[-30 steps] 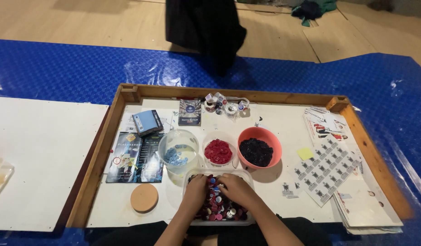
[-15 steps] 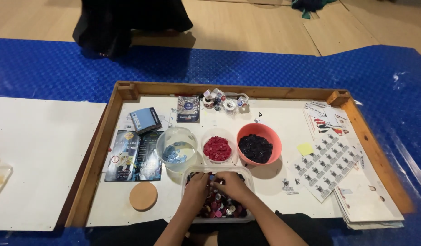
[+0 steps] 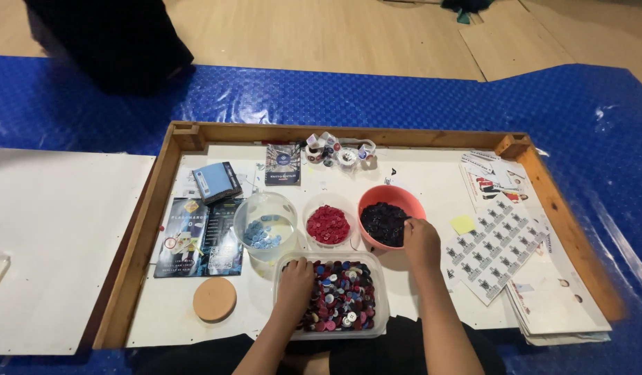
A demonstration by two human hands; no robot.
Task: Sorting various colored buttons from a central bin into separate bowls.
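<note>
Where hands (image 3: 421,239) work: blue booklet (image 3: 216,181) top-left.

Both forearms reach forward from the bottom edge, the left hand (image 3: 294,286) lying palm-down with fingers curled, the right hand (image 3: 421,241) stretched farther ahead, fingertips dipped downward.

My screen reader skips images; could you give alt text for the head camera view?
A person's left hand digs into a clear tub of mixed buttons while the right hand reaches the orange bowl of dark buttons, inside a wooden-framed tray.
</note>
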